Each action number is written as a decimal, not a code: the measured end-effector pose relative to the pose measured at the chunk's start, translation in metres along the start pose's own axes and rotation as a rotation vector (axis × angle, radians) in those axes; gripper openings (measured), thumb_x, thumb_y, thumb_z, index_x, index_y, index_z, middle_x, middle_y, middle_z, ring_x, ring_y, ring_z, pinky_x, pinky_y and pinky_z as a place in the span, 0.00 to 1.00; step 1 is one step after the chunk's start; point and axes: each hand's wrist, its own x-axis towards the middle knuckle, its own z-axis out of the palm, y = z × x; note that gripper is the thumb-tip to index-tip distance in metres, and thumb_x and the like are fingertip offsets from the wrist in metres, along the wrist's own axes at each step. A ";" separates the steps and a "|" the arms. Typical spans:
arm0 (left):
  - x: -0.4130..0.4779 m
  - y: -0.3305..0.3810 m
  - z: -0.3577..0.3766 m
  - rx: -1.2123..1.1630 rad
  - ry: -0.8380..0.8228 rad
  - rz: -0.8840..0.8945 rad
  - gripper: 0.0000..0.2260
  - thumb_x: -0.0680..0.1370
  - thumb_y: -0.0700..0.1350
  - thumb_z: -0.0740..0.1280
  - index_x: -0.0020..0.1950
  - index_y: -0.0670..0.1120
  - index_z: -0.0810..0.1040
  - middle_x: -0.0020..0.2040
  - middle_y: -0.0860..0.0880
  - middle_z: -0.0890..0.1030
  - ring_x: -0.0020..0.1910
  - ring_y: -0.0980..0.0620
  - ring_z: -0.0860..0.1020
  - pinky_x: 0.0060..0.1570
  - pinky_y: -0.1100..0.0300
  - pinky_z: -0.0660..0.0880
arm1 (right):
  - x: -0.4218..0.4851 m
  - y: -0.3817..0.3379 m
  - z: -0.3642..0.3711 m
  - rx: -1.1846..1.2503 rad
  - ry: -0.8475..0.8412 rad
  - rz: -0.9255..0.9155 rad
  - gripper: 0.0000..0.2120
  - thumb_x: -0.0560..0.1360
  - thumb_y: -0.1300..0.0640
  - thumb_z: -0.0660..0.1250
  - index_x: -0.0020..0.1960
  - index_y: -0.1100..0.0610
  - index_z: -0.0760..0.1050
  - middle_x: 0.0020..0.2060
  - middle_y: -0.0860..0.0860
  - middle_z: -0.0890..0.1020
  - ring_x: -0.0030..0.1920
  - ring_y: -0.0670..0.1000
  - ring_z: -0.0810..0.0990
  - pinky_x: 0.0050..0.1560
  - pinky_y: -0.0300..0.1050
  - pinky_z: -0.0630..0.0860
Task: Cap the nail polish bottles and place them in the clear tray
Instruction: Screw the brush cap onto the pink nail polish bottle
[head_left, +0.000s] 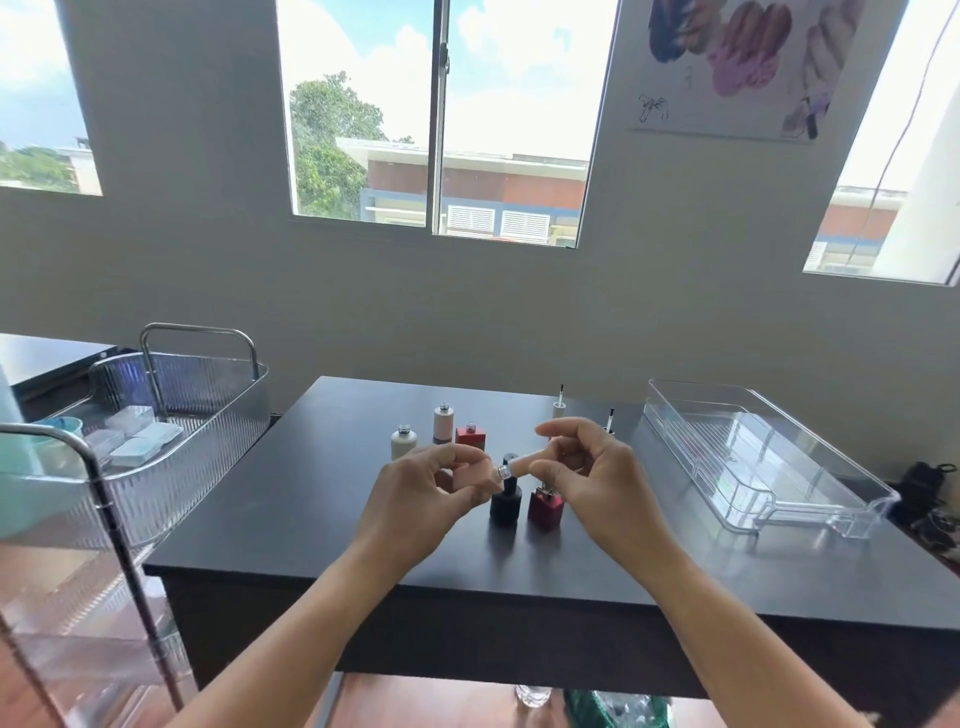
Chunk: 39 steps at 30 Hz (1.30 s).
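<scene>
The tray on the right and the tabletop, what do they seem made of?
Tray: likely clear glossy plastic; you see straight through it, and it catches bright glints. Tabletop: dark and smooth, perhaps laminate; it gives soft reflections.

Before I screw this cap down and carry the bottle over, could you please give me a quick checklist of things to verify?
1. Left hand grips the pink bottle: ok.
2. Right hand pinches the cap at the bottle's silver neck: ok.
3. Cap fully threaded on: cannot tell.
4. Clear tray sits open side up at the right of the table: ok.
5. Way to the tray is free: not ok. Two brush caps stand upright just behind the right hand and may be easy to knock.
6. Back bottles are capped: not ok. All three necks are bare.
</scene>
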 end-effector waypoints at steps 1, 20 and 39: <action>-0.001 0.001 0.000 0.007 -0.001 0.012 0.09 0.68 0.55 0.77 0.45 0.65 0.82 0.43 0.59 0.83 0.40 0.61 0.80 0.38 0.66 0.77 | 0.000 0.001 0.000 -0.001 0.010 -0.003 0.14 0.73 0.64 0.71 0.53 0.49 0.75 0.39 0.42 0.87 0.42 0.45 0.84 0.45 0.45 0.79; -0.009 0.006 0.001 0.074 -0.004 0.090 0.10 0.69 0.55 0.76 0.44 0.69 0.79 0.43 0.62 0.80 0.43 0.61 0.78 0.42 0.74 0.72 | 0.000 0.011 -0.003 -0.318 0.067 0.028 0.30 0.71 0.27 0.58 0.31 0.54 0.75 0.26 0.47 0.80 0.27 0.49 0.78 0.34 0.49 0.78; -0.006 -0.008 0.008 0.098 -0.022 0.073 0.11 0.69 0.54 0.76 0.51 0.60 0.83 0.45 0.62 0.81 0.43 0.60 0.79 0.42 0.69 0.74 | -0.009 0.021 -0.013 -0.167 -0.110 0.000 0.08 0.74 0.55 0.71 0.45 0.43 0.76 0.33 0.47 0.85 0.23 0.46 0.76 0.31 0.39 0.76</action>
